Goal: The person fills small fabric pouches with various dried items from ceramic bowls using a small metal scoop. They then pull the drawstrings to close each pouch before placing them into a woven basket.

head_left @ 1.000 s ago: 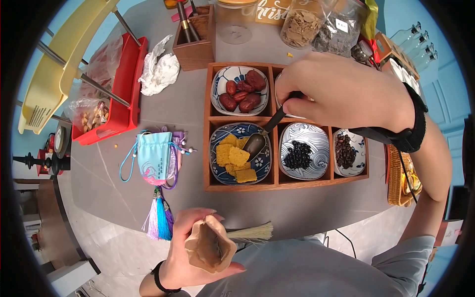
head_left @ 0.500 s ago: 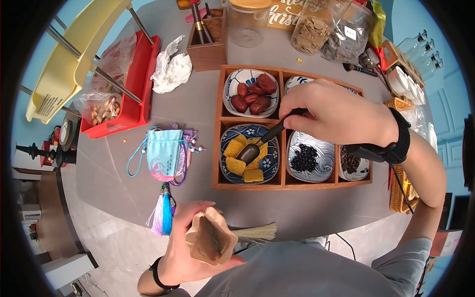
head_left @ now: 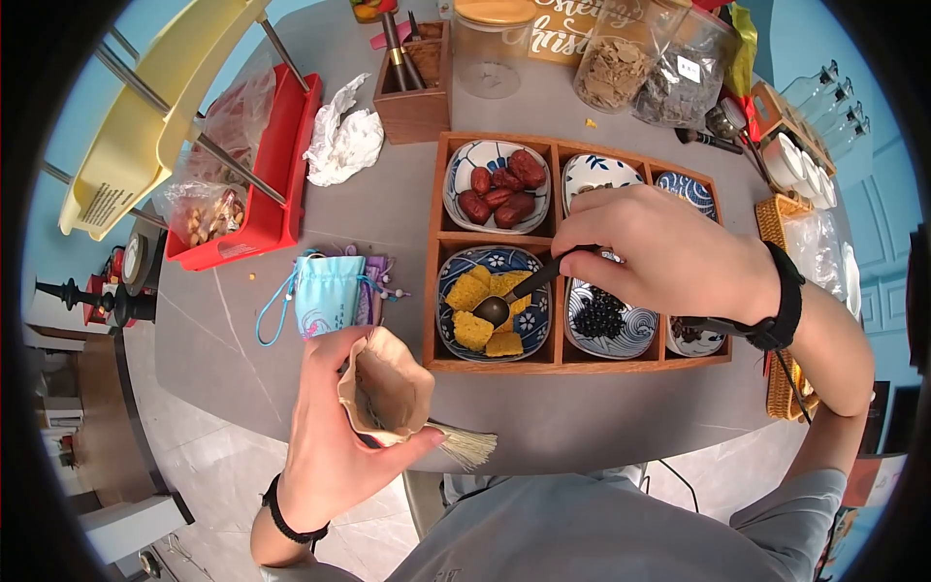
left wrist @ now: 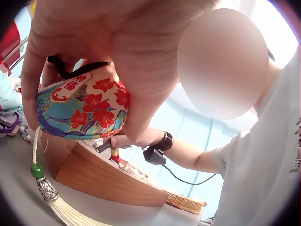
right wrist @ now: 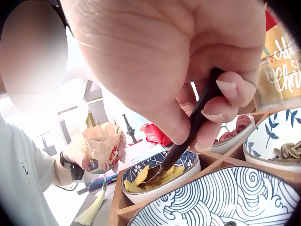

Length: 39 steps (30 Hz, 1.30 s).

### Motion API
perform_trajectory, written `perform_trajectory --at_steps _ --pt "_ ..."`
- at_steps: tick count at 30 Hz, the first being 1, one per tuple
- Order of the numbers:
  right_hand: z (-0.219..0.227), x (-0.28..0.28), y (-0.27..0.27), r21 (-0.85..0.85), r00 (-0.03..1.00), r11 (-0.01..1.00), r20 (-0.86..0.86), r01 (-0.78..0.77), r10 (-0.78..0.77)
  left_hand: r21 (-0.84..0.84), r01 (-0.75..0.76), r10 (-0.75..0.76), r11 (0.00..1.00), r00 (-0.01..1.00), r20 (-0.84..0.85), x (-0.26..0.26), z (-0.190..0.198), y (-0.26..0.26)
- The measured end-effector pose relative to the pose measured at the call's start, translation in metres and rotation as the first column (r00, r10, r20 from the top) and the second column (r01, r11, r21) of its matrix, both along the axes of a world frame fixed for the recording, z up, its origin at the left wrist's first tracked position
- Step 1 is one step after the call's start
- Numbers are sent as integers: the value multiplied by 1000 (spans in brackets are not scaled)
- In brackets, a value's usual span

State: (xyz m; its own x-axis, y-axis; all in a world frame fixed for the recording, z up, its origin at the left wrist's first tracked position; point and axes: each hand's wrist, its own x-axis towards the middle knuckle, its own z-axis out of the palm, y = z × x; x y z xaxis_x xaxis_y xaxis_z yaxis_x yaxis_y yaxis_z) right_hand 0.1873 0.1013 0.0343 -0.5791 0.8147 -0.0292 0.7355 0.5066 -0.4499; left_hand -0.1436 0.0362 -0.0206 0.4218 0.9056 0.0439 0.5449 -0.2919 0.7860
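Note:
My left hand [head_left: 330, 436] grips a small cloth pouch [head_left: 386, 386], its mouth open and facing up, a cream tassel [head_left: 467, 444] hanging from it. Red flowers on blue cover the pouch's side [left wrist: 89, 110] in the left wrist view. My right hand [head_left: 669, 254] pinches the black handle of a small scoop [head_left: 493, 310]. The scoop's bowl rests among yellow pieces [head_left: 472, 331] in a blue patterned dish [right wrist: 190, 165], front left in a divided wooden box [head_left: 465, 367]. Whether the scoop holds anything, I cannot tell.
Neighbouring dishes hold red dates [head_left: 515, 210], black beans [head_left: 599, 315] and other dried items. Left of the box lie a light blue pouch [head_left: 328, 293], crumpled tissue [head_left: 344, 145] and a red tray [head_left: 291, 209]. Jars and bags stand behind; a wicker basket [head_left: 781, 388] is at right.
The left hand has brought the pouch up and to the left, over the light blue pouch's tassels. The right hand has lowered, and the scoop has shifted among the yellow pieces.

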Motion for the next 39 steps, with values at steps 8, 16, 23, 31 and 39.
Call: perform_trajectory --at_steps 8,16,23,31,39 --pt "-5 11 9 -258 995 966 -79 32 -54 94 27 -18 995 996 -91 5 -3 12" --pt "18 9 12 -295 959 949 -220 110 -179 31 -9 14 999 985 -172 11 3 17" --pt "24 -37 -17 255 988 964 -114 -76 108 24 13 -11 1000 999 -53 15 -6 17" --pt "53 -30 -34 443 997 894 73 -60 30 26 8 -8 1000 1000 5 8 -12 14" --pt "46 1 -31 260 971 960 233 -107 45 37 70 -69 997 997 -26 3 -13 6"
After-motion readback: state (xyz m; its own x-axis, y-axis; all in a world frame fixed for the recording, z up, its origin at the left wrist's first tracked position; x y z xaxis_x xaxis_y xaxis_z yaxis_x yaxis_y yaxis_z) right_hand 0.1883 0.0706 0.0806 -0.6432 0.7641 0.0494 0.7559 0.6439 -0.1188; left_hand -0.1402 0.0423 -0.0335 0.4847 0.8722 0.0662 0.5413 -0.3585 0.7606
